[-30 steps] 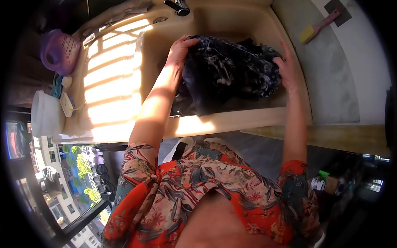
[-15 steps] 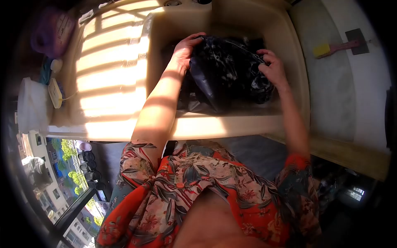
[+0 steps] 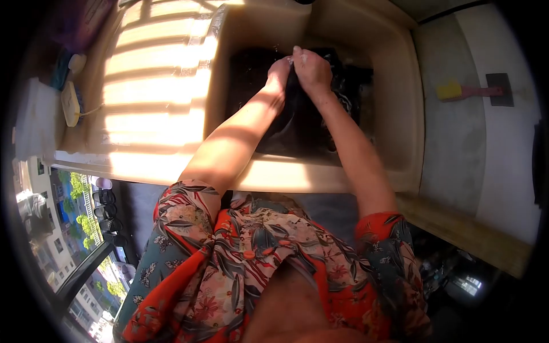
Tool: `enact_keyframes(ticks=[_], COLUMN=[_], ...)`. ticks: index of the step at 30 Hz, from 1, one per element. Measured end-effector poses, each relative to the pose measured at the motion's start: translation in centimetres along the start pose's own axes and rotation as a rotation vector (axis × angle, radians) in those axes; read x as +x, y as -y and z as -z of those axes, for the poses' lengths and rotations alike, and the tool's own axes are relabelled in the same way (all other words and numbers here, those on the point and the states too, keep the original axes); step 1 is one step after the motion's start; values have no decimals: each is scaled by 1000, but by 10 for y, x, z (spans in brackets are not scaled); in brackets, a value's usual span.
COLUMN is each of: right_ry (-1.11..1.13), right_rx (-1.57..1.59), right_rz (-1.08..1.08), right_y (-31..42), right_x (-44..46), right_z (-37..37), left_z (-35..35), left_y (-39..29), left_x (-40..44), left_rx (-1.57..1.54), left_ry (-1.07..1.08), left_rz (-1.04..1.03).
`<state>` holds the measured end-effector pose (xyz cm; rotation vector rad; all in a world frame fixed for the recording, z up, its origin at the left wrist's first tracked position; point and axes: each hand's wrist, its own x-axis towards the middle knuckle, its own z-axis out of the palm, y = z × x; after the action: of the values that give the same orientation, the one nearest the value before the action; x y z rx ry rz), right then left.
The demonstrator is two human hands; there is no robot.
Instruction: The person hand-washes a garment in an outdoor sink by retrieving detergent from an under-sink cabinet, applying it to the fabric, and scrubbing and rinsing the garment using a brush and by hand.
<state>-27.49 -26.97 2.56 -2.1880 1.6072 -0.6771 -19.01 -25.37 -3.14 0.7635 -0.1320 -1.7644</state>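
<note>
A wet, black garment (image 3: pixel 294 106) hangs from my hands into dark water in the deep basin of a beige laundry sink (image 3: pixel 394 114). My left hand (image 3: pixel 279 74) is closed on the bunched cloth. Right against it, my right hand (image 3: pixel 313 70) is a fist around the same bunch, its thumb on top. More dark fabric with pale patches (image 3: pixel 343 100) lies beneath and to the right of my right wrist. The cloth inside my fists is mostly hidden.
Left of the basin is the sink's sunlit slab (image 3: pixel 154 103), striped with shadows. A scrub brush (image 3: pixel 71 104) and a dim purple bottle (image 3: pixel 86 23) stand at its far left. A yellow-and-pink scraper (image 3: pixel 472 91) lies on the right ledge. Several shoes (image 3: pixel 107 211) line the floor at left.
My hands have come together from opposite sides of the garment, the right one moving far to the left. The cloth, spread between them before, is now bunched and hanging. The view has shifted slightly.
</note>
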Motion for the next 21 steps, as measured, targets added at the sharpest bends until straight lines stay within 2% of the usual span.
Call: enact_keyframes(ticks=[1,3,4,5,6,9,10,11,12,14,15,17,19,20,21], right_ry=[-7,-33,-41,-137,-233,-179,-163,-34,87,-119,-103,-179,-161,-111,-10], right_rx=[-37,-111,-148,-98,-50,-22,-3,25,56,17,1,-31,-12,-12,134], right_rz=[-19,-54,-70,50,166,169,174,-55,-281,-164,-112,127,160,51,-80], right_y=[-1,-1,2,9,20,13,12,-10,-32,-38,-27,4,10,5,-14], right_x=[0,5,6,-11,-31,-26,-20,5,30,19,7,-32,-39,-27,-7], right_z=[2,9,10,2,-1,0,-3,5,16,10,13,-8,-11,-3,9], left_z=[10,27,29,31,36,71,51,31,19,-4,2,1,11,11,5], left_y=[13,28,24,18,21,48,29,22,23,21,25,-9,3,10,14], left_x=[20,37,34,32,30,77,58,39,32,18,21,11,17,22,22], left_rx=[195,314,746,1169,1260,924,1249,1549,1670,1729,1229,2007,913,571,229], left_ry=[238,222,199,142,110,119,112,127,121,14,-3,67,-24,1,23], left_rz=[-52,-324,-431,-552,-594,-753,-688,-663,-655,-581,-427,-323,-53,-45,-31])
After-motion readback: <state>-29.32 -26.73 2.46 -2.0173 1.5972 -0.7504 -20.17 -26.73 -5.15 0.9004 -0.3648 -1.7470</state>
